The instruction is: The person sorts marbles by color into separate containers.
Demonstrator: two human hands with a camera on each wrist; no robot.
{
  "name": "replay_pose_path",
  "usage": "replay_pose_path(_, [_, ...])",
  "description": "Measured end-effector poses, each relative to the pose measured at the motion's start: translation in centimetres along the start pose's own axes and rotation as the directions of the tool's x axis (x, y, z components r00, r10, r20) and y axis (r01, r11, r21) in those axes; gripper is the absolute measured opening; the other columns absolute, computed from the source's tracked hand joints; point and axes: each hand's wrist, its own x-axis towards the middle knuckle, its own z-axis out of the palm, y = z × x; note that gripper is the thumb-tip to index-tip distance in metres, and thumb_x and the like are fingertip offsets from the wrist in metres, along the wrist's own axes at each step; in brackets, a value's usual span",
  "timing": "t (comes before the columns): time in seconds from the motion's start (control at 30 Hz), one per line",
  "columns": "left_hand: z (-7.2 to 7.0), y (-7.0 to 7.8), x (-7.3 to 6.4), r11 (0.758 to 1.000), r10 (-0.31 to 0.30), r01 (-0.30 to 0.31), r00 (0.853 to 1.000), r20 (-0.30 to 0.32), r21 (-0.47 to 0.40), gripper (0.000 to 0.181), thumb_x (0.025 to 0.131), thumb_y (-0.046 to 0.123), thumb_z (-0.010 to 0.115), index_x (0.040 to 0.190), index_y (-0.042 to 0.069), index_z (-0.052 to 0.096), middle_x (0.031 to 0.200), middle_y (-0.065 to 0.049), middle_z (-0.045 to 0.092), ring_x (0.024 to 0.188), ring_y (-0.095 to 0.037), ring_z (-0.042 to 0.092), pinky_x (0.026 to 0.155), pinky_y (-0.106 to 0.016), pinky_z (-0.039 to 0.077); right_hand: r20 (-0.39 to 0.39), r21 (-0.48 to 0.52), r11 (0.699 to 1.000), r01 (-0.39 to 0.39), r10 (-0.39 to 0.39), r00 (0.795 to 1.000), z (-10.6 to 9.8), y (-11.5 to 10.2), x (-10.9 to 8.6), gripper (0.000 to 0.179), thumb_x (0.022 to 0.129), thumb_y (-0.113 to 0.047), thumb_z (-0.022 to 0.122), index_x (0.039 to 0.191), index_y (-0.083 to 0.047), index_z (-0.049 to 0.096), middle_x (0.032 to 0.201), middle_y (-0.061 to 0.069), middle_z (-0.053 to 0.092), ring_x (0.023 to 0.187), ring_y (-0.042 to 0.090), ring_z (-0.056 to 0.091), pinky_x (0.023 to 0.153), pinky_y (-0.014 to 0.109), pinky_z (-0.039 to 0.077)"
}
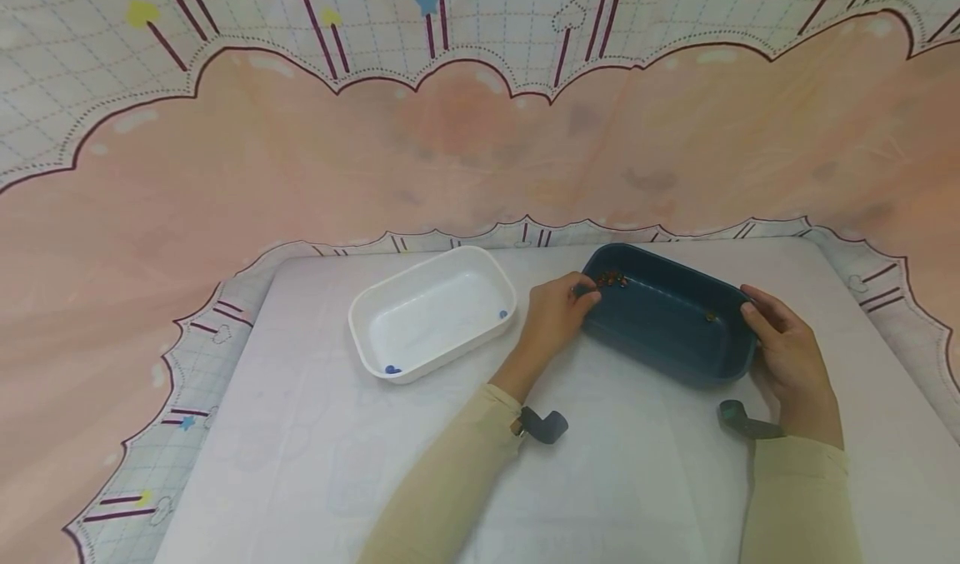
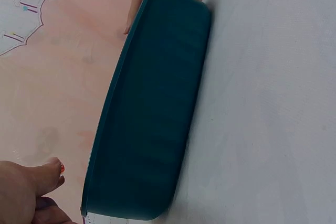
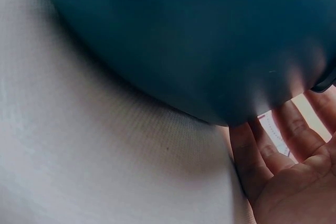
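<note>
A dark blue tray (image 1: pixel 652 335) stands on the table, with several small reddish-brown beads (image 1: pixel 613 279) at its far left corner. A single yellowish bead (image 1: pixel 710 317) lies near its right end. My left hand (image 1: pixel 558 310) is at the tray's left end, above the rim. Between its thumb and fingertip a small orange-red bead (image 2: pixel 62 168) is pinched, mostly covered. My right hand (image 1: pixel 791 347) holds the tray's right end, thumb at the rim and fingers (image 3: pixel 296 129) against the outside wall.
To the left stands a white tray (image 1: pixel 431 361) with a few small blue beads: one bead (image 1: pixel 503 314) near the right end and others (image 1: pixel 392 370) in the front left corner. A white cloth (image 1: pixel 300 464) covers the table; a patterned curtain (image 1: pixel 465 147) hangs behind.
</note>
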Motion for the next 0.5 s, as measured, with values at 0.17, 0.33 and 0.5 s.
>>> replay_pose_path(0.17, [0.07,-0.03,0.02,1.0,-0.005,0.005,1.0,0.004,0.002,0.021,0.099,0.028,0.069,0.114,0.014,0.073,0.057,0.005,0.046,0.051,-0.005,0.04,0.049,-0.018,0.029,0.01,0.016,1.0,0.007,-0.007,1.0,-0.02,0.05,-0.07,0.055,0.096,-0.038,0.07,0.148,-0.027,0.055,0.141,-0.012,0.052,0.141,0.009,0.038,0.13,0.033,0.013])
replay_pose_path(0.33, [0.21,-0.15,0.03,1.0,-0.004,0.004,1.0,0.002,0.01,0.022,0.099,0.028,0.069,0.115,0.014,0.073,0.057,0.005,0.047,0.052,-0.005,0.04,0.049,-0.018,0.029,0.011,0.016,1.0,-0.009,0.009,1.0,0.0,0.06,-0.04,0.057,0.095,-0.039,0.071,0.149,-0.028,0.054,0.143,-0.011,0.051,0.142,0.01,0.037,0.13,0.033,0.011])
replay_pose_path(0.5, [0.12,-0.19,-0.02,1.0,-0.006,0.006,1.0,0.009,0.01,0.023,0.1,0.029,0.068,0.117,0.014,0.073,0.058,0.004,0.049,0.052,-0.006,0.042,0.049,-0.018,0.03,0.012,0.009,1.0,-0.019,0.019,1.0,0.02,0.05,-0.06,0.059,0.095,-0.041,0.07,0.15,-0.028,0.053,0.147,-0.008,0.048,0.144,0.01,0.035,0.13,0.034,0.011])
